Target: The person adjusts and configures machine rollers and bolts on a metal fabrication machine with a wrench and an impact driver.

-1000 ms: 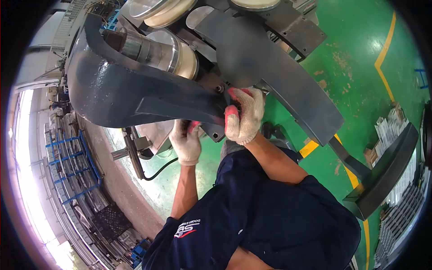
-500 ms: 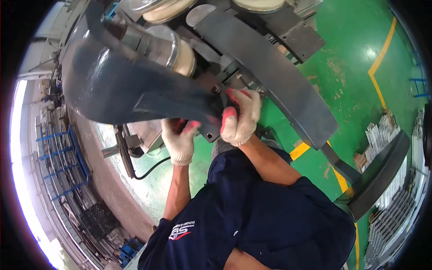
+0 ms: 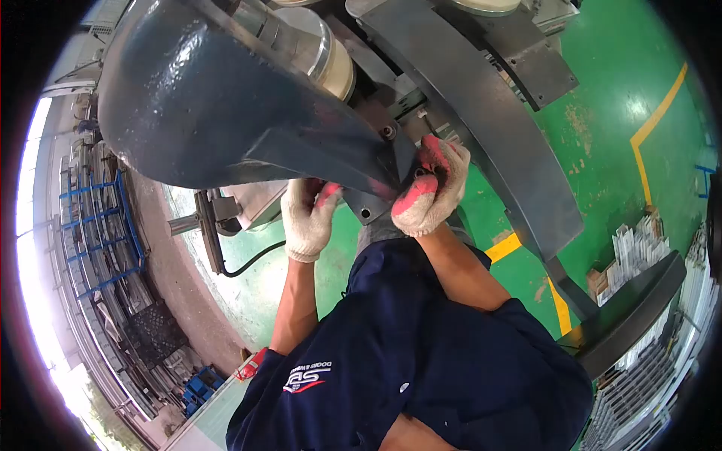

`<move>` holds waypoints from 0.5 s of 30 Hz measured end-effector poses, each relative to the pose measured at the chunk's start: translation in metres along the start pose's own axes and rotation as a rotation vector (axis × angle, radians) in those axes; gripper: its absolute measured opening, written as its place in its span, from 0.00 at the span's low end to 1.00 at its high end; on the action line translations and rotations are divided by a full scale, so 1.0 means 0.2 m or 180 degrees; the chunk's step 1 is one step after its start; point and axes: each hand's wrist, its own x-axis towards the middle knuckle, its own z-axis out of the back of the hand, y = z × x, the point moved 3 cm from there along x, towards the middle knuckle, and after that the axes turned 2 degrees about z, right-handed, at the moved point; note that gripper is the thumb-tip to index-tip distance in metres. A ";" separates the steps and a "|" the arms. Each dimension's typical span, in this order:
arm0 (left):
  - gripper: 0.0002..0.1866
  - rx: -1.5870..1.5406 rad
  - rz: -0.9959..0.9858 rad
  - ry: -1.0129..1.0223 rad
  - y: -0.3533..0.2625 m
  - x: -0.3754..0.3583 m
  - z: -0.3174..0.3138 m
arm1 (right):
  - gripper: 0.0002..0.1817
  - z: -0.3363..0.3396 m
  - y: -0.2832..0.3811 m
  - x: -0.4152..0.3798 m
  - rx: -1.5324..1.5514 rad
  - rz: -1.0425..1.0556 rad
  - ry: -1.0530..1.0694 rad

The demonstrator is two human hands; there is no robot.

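A large curved dark-grey metal cover (image 3: pixel 203 113) fills the upper left and tapers to an end with a bracket near my body. At its lower edge is my left hand (image 3: pixel 307 218), in a white glove with red fingertips; its fingers curl behind the edge, partly hidden. My right hand (image 3: pixel 435 197), gloved alike, is closed at the tapered end, thumb and fingers pinched around something small and dark that I cannot make out. Between the hands, a flat plate with a hole (image 3: pixel 366 213) juts below the cover. A bolt (image 3: pixel 389 131) shows just above the tapered end.
Cream-rimmed wheels (image 3: pixel 338 71) sit behind the cover. A long dark-grey arm (image 3: pixel 481 135) runs down the right side to a dark curved pad (image 3: pixel 635 312). Racks of metal profiles (image 3: pixel 101 233) stand left, stacked profiles (image 3: pixel 639 252) right, on a green floor (image 3: pixel 602 173) with yellow lines.
The view has shifted, and the cover looks larger. My right hand stays at the tapered end with its fingers slightly rearranged. The left hand remains at the lower edge.
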 end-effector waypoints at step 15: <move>0.19 0.1073 -0.0392 0.0549 0.03 0.03 0.08 | 0.28 0.03 -0.05 -0.01 0.0325 -0.0566 0.0149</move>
